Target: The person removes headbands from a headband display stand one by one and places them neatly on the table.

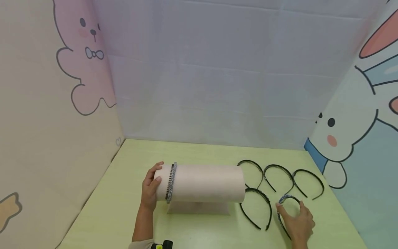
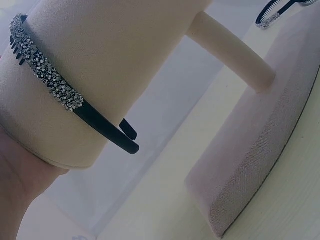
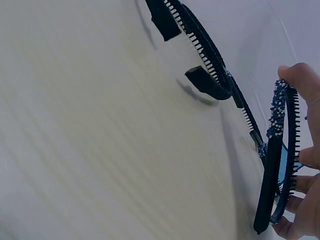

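Observation:
A padded, pale cylinder-shaped headband stand (image 1: 208, 183) lies lengthwise on its base (image 1: 199, 208). My left hand (image 1: 150, 190) grips the cylinder's left end, thumb at the front and fingers reaching over the top. Close to that hand, a glittery toothed headband (image 1: 171, 183) is fitted round the cylinder; the left wrist view shows its silver stones (image 2: 50, 75) and dark tips below. At the right, my right hand (image 1: 298, 223) holds another headband (image 3: 271, 170), black with teeth and a sparkling section, between thumb and fingers. Part of that headband is hidden behind the hand.
Several black toothed headbands lie right of the stand: three in a back row, including the middle one (image 1: 284, 169), and one nearer the front (image 1: 268, 204). The pale green table (image 1: 102, 214) meets a white back wall (image 1: 211, 103) and cartoon-printed side walls.

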### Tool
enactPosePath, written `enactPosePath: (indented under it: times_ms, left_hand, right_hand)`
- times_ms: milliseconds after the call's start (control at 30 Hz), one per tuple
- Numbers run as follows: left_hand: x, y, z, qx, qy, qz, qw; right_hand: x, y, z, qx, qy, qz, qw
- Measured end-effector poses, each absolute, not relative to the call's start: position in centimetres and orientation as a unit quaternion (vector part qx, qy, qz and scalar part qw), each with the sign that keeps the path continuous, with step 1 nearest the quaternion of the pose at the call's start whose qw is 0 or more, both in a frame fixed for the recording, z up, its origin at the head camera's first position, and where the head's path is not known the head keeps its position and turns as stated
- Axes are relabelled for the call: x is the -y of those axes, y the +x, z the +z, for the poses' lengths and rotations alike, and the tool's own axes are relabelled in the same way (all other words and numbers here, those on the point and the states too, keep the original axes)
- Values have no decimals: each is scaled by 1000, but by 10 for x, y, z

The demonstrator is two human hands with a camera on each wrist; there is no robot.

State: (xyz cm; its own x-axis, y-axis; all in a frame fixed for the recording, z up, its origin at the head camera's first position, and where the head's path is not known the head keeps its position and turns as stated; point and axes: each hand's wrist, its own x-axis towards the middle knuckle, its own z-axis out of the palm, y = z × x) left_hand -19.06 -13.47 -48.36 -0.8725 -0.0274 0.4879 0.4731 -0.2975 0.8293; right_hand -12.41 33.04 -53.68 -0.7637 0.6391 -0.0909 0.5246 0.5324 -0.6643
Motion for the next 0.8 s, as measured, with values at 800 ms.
enactPosePath:
  times_ms: [800]
  left_hand:
    - [138, -191, -487, 576, -187, -782, 147]
  right_hand:
    - [-334, -149, -559, 888, -355, 290, 26]
